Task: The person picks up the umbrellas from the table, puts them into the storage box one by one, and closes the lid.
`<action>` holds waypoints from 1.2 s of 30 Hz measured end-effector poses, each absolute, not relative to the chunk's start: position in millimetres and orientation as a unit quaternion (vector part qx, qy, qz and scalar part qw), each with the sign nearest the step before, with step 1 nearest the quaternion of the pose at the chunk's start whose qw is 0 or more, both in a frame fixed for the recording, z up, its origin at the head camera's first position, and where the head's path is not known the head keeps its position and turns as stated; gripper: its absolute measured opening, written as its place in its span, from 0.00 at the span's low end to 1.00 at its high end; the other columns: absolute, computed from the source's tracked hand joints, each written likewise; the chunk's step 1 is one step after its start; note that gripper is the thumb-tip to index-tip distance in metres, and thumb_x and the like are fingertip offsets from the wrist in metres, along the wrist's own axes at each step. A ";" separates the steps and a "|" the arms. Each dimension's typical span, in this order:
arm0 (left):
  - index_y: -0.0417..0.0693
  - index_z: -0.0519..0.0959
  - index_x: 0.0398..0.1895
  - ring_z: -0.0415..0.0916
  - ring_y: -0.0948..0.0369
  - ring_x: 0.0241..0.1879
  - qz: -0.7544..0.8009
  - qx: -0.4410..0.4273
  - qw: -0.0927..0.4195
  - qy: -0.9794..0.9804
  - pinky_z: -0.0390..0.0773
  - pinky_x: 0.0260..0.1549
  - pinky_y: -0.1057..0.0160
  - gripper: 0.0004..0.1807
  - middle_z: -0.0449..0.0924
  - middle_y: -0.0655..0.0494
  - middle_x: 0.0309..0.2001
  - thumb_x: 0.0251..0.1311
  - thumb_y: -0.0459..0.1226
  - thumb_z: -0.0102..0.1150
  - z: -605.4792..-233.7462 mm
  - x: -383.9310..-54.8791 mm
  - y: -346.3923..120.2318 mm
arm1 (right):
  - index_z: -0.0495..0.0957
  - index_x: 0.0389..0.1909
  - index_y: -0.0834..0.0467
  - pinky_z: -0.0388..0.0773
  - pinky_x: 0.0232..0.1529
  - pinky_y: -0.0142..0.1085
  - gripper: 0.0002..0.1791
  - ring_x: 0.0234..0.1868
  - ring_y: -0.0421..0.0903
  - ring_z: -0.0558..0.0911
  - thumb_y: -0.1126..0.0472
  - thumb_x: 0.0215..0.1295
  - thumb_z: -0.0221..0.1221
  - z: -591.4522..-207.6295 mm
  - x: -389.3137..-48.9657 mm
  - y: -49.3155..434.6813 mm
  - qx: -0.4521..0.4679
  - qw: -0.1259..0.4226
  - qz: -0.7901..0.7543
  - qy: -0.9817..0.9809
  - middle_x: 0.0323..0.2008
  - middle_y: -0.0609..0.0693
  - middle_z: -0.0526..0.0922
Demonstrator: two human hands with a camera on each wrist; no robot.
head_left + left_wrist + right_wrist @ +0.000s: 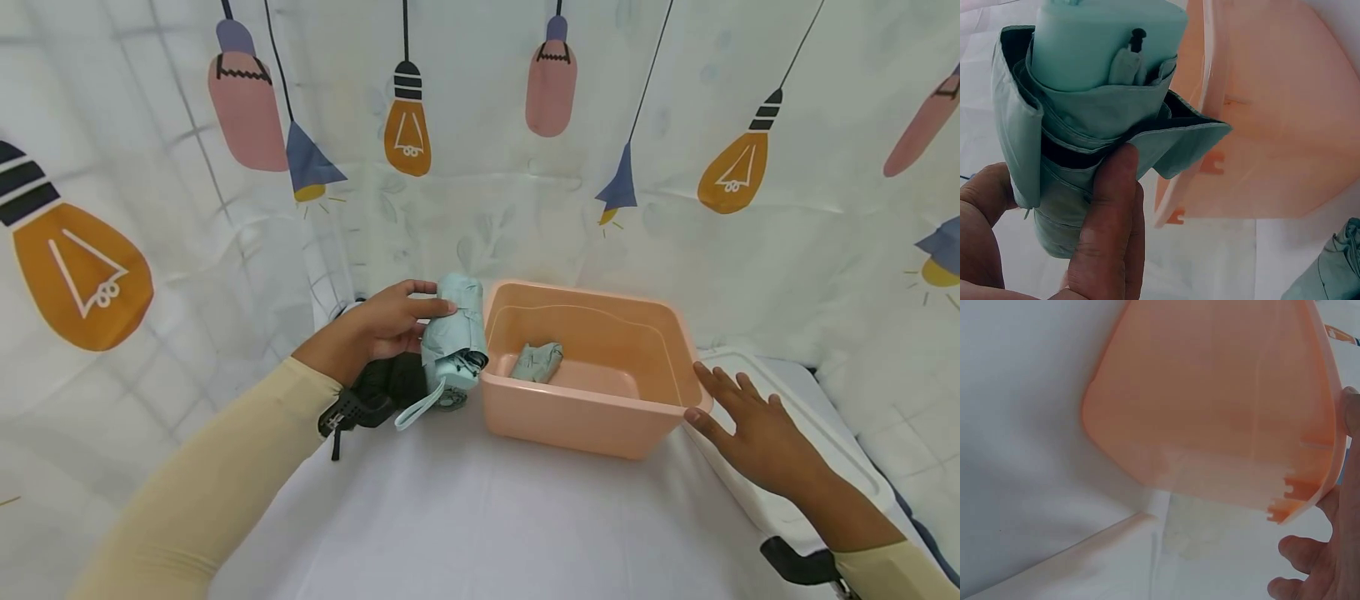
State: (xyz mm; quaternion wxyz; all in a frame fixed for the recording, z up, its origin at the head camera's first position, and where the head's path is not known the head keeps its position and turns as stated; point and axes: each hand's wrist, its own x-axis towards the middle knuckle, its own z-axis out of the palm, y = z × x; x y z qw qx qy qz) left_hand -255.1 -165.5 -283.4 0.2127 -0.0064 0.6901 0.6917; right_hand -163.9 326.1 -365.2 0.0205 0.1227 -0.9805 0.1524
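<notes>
My left hand grips a folded pale green compact umbrella just left of the peach tub. Its handle end and a wrist strap point down toward me in the head view. Up close in the left wrist view, loose canopy folds stand out around the umbrella's handle. A small grey-green fabric bundle lies inside the tub, toward its left end. Straight, spread fingers of my right hand touch the tub's right rim.
Another green fabric item lies on the white surface below the left hand, mostly hidden in the head view. A white lid-like panel lies right of the tub, under the right hand. Behind hangs a curtain printed with lamps.
</notes>
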 end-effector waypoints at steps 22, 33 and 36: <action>0.47 0.58 0.74 0.80 0.48 0.51 0.691 -0.015 0.207 0.693 0.84 0.40 0.54 0.36 0.71 0.42 0.61 0.68 0.37 0.65 -282.3 -274.6 -138.6 | 0.42 0.84 0.45 0.34 0.66 0.76 0.42 0.75 0.77 0.46 0.38 0.79 0.49 -367.7 -162.1 326.1 0.124 0.025 0.164 -0.978 0.76 0.71 0.54; 0.49 0.64 0.72 0.80 0.47 0.54 0.686 -0.043 0.184 0.703 0.82 0.46 0.51 0.36 0.73 0.44 0.61 0.65 0.38 0.70 -291.9 -286.0 -124.9 | 0.41 0.84 0.46 0.33 0.66 0.75 0.42 0.75 0.77 0.45 0.39 0.79 0.48 -366.6 -162.0 325.4 0.124 0.018 0.168 -0.978 0.76 0.72 0.53; 0.50 0.65 0.71 0.81 0.48 0.53 0.685 -0.051 0.175 0.705 0.82 0.45 0.52 0.35 0.75 0.44 0.59 0.64 0.39 0.71 -293.3 -287.2 -120.9 | 0.41 0.84 0.46 0.31 0.67 0.74 0.42 0.75 0.77 0.45 0.38 0.79 0.48 -365.7 -161.1 325.0 0.123 0.016 0.169 -0.978 0.76 0.72 0.53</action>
